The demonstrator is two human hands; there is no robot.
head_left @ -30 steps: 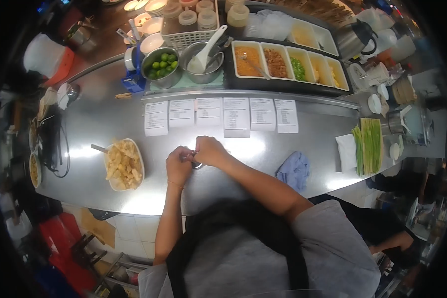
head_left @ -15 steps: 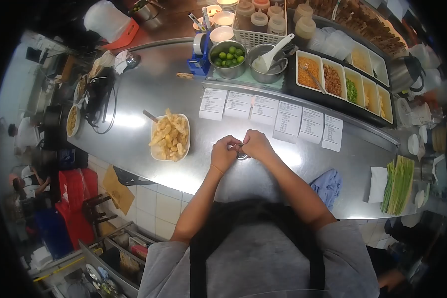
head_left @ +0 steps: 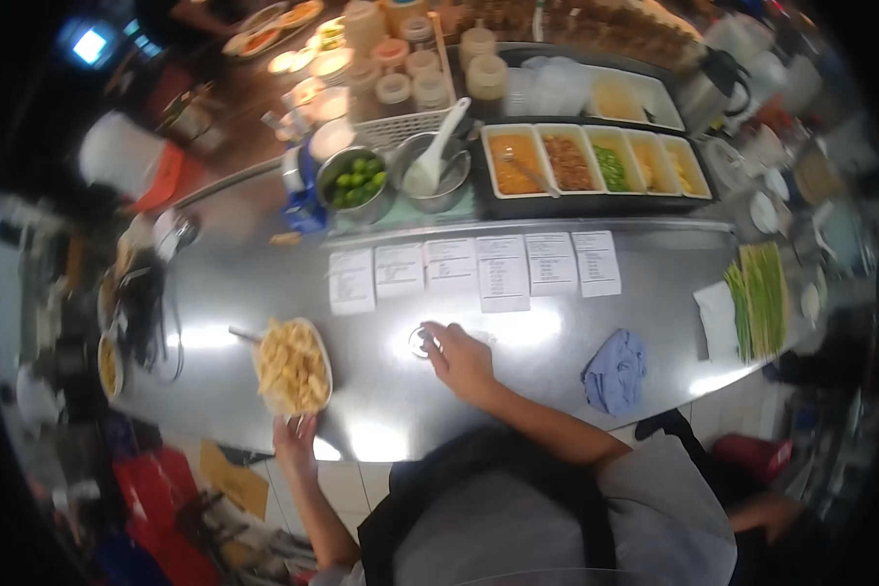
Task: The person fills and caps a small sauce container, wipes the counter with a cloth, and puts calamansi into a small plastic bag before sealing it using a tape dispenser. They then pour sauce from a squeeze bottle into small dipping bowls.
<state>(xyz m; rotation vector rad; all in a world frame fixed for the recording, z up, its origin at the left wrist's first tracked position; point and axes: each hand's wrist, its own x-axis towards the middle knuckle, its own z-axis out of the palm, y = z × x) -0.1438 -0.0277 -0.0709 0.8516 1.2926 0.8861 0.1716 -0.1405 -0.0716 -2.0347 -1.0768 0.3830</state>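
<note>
A white dish point(head_left: 328, 391) heaped with pale golden fried pieces point(head_left: 293, 366) stands on the steel counter, a utensil handle sticking out to its left. My left hand point(head_left: 295, 441) is at the dish's near end, fingers stretched out and touching or almost touching its rim. To the right of the dish lies a small round metal object point(head_left: 419, 342), shiny and ring-like; its exact kind is unclear. My right hand point(head_left: 462, 361) has its thumb and forefinger curled at the object's right edge, partly covering it.
Paper order slips point(head_left: 503, 273) line the counter's back edge. Behind them are a bowl of green limes point(head_left: 356, 184), a metal bowl with a white rice paddle point(head_left: 439, 151), and topping trays point(head_left: 566, 163). A blue cloth point(head_left: 615, 373) and long green stalks point(head_left: 760, 303) lie rightward.
My hands have parted: the left has gone from the small metal object to the dish's near end, while the right stays by the object. The camera view has shifted and tilted.
</note>
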